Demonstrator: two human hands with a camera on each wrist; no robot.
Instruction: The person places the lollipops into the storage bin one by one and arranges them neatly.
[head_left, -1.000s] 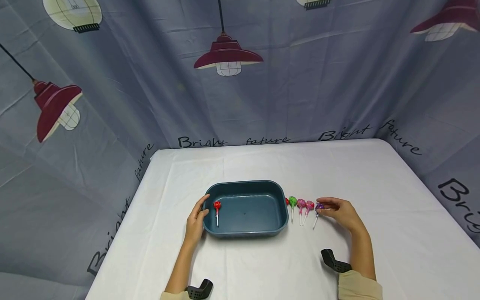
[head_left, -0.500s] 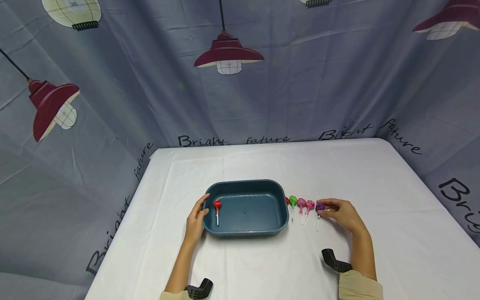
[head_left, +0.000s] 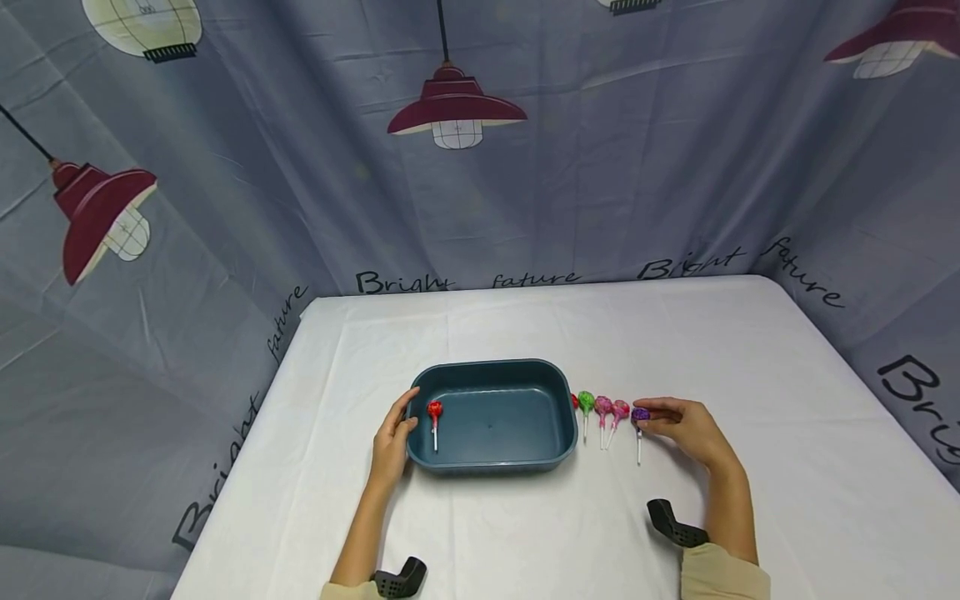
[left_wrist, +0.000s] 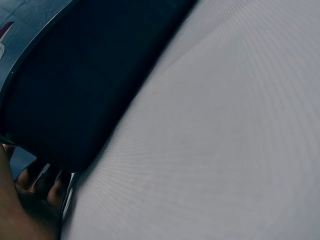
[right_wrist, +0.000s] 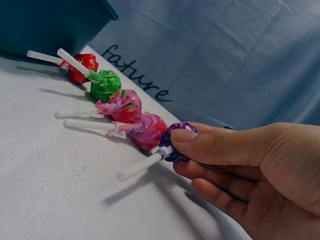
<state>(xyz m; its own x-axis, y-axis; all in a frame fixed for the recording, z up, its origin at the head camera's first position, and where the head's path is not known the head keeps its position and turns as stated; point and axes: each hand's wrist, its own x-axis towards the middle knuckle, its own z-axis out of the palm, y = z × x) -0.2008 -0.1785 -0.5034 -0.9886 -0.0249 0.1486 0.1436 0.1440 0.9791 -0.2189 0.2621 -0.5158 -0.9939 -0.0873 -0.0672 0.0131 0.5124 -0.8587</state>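
A dark teal plastic tub (head_left: 491, 433) stands on the white-covered table with one red lollipop (head_left: 434, 409) lying inside at its left. My left hand (head_left: 390, 446) touches the tub's left end, spread fingertips at the rim; in the left wrist view its fingers (left_wrist: 57, 190) show beside the tub's dark wall (left_wrist: 75, 90). With thumb and fingers, my right hand (head_left: 690, 429) pinches a purple lollipop (right_wrist: 172, 149) by its candy head, white stick pointing down toward me. Left of it lie two pink lollipops (right_wrist: 147, 131), a green lollipop (right_wrist: 105, 86) and another red lollipop (right_wrist: 83, 69).
The lollipop row runs from the tub's right wall to my right hand. White cloth (head_left: 525, 533) covers the table. A grey-blue curtain (head_left: 600, 167) printed with lamps and lettering hangs behind and at both sides. Black devices (head_left: 675, 525) sit at both wrists.
The purple lollipop's stick has swung from slanting left to almost straight toward me, while my right hand moved very slightly right. My left hand and the tub stay in place.
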